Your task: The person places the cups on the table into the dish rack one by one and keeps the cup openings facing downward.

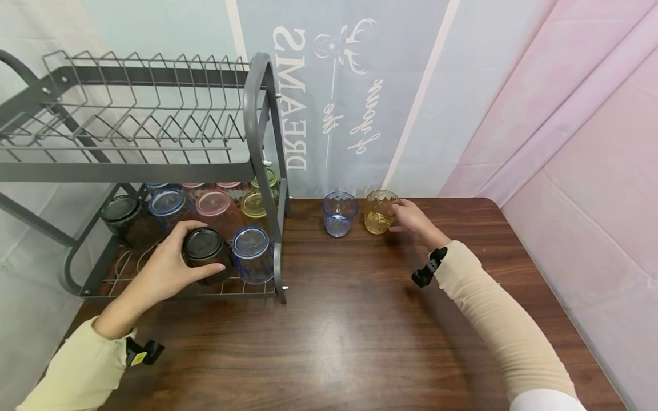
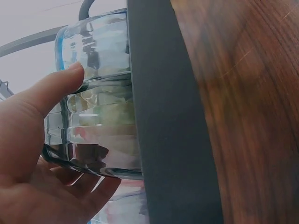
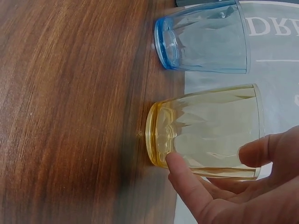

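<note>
My left hand (image 1: 169,262) grips a dark grey glass (image 1: 205,251), which is bottom up on the rack's lower shelf, thumb in front and fingers round the back. In the left wrist view that glass shows between thumb and fingers. At the back of the table a yellow glass (image 1: 377,214) stands with its mouth up. My right hand (image 1: 413,221) holds it at its right side, and in the right wrist view the digits overlap its wall from base to rim. A blue glass (image 1: 339,214) stands just left of it, mouth up.
The grey two-tier dish rack (image 1: 205,171) fills the left, its upper wire tier above my left hand. Inverted glasses crowd the lower shelf, among them a blue glass (image 1: 253,257) and a pink glass (image 1: 216,211). Behind the wooden table (image 1: 329,319) hangs a printed cloth (image 1: 426,114).
</note>
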A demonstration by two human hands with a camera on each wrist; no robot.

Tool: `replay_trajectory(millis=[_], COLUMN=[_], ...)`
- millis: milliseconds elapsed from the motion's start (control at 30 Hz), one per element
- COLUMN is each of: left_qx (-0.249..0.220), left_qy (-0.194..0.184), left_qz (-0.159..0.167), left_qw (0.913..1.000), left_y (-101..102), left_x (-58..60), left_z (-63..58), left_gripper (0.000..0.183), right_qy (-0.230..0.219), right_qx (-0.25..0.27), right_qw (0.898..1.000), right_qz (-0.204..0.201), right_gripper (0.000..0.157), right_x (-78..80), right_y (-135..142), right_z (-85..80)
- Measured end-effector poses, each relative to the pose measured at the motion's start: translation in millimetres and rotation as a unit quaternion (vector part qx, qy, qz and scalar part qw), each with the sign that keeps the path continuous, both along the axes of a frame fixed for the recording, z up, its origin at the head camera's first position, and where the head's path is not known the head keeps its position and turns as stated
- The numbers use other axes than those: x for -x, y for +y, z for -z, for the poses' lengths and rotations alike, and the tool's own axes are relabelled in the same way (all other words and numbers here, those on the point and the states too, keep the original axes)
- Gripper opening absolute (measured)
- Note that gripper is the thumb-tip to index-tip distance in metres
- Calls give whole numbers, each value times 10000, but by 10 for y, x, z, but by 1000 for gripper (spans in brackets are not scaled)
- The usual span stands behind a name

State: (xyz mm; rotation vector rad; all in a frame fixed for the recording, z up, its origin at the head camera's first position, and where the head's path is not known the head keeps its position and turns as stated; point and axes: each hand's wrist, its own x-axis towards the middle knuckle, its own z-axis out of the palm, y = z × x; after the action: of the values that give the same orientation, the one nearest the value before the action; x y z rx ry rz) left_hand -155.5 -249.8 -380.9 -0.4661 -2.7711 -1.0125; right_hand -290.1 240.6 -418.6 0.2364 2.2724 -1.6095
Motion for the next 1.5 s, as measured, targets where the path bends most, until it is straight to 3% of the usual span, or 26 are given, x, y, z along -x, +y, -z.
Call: replay_trajectory(millis=[533, 1000, 1500], left_qx=[104, 121, 78], left_qy=[265, 269, 138], left_qz=[22, 175, 130], left_qw=[9996, 9994, 9998], left_y=[19, 26, -5], left_x=[35, 49, 25], left_z=[38, 13, 14], left_gripper=[87, 89, 91], right_qy=[-37, 117, 65], right_qx=[-180, -108, -100], right_qw=[9998, 9998, 9999], right_qz=[-13, -84, -90], right_gripper=[53, 52, 51], right_x=[1, -4, 1], right_y=[1, -11, -23], right_z=[52, 54, 56])
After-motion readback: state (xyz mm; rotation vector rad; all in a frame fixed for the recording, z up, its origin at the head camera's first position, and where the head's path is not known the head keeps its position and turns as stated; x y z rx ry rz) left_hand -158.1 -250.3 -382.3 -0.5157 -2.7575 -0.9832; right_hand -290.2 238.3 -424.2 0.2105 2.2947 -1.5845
